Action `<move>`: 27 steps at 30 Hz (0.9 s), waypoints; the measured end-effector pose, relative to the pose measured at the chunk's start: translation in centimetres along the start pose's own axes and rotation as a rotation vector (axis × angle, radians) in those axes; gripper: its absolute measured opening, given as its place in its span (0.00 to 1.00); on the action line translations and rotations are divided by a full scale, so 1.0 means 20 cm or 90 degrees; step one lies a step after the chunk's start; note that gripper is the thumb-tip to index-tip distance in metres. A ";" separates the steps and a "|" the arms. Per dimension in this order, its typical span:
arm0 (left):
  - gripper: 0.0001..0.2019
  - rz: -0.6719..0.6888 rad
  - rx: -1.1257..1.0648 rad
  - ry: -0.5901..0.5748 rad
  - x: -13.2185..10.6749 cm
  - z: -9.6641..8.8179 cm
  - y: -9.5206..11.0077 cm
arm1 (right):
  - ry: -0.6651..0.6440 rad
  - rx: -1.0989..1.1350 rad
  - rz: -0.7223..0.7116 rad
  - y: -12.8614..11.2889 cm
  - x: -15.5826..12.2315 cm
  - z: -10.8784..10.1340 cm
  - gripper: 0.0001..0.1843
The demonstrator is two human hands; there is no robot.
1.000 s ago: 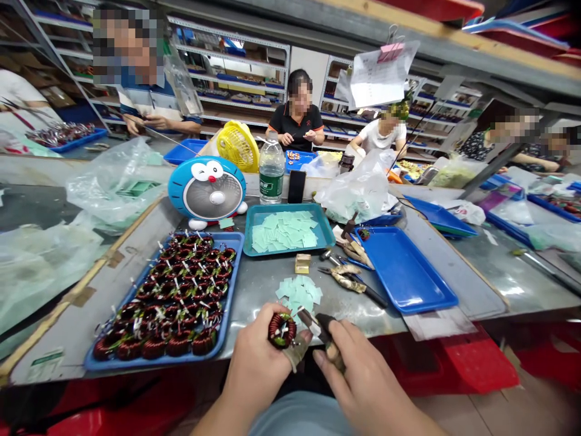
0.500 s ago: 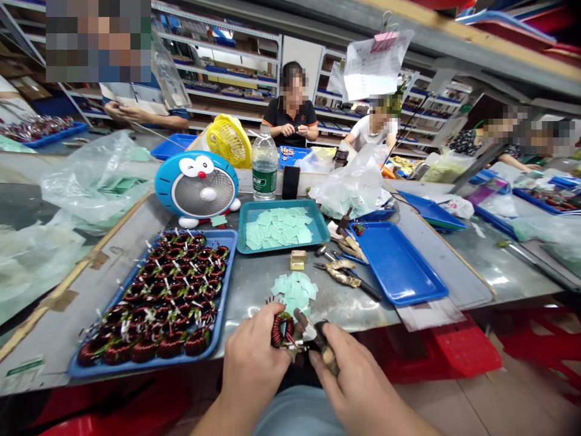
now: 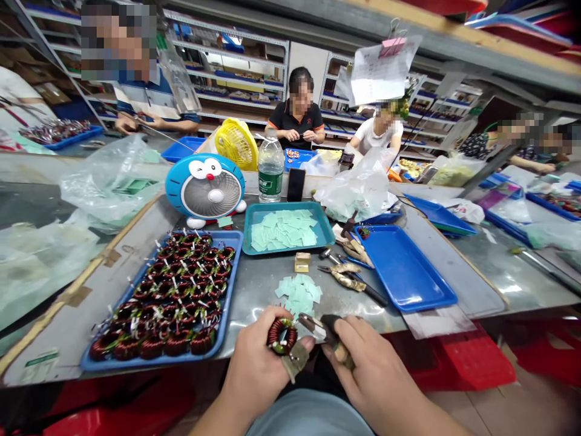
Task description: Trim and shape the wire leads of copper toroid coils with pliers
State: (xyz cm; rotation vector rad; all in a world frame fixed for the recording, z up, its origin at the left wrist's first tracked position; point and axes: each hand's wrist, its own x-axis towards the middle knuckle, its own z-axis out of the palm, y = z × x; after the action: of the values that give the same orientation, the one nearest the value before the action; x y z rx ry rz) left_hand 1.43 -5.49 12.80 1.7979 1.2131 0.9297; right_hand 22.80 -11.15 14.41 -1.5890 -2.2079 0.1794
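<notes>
steel workbench [image 3: 258, 284] holds a blue tray [image 3: 154, 362] of copper coils [image 3: 167, 297], teal tray [image 3: 285, 250], pliers [image 3: 349, 280]

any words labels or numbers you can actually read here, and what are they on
Water bottle label: green print, too blurred to read.
Clipped paper sheet: printed lines, too small to read.
White sticker on the bench: green print, too small to read.
Nothing else shows readable text.

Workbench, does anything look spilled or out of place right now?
Loose green squares lie scattered on the bare metal bench, outside the teal tray that holds the others. They look spilled, though they may have been set there on purpose.
</notes>
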 end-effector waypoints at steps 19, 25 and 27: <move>0.13 0.115 -0.066 -0.158 -0.09 0.03 0.03 | -0.269 0.560 0.280 0.07 -0.19 0.04 0.05; 0.13 -0.010 -0.093 -0.256 -0.06 0.01 0.05 | -0.316 0.702 0.317 0.08 -0.20 0.09 0.08; 0.14 -0.031 -0.113 -0.275 -0.06 0.00 0.05 | -0.331 0.667 0.303 0.09 -0.18 0.07 0.08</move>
State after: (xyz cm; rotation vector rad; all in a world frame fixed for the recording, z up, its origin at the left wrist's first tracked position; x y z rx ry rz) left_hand 1.52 -6.80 13.41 1.7048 0.8693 0.5608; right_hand 24.86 -13.65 11.65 -1.4246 -1.4543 1.7099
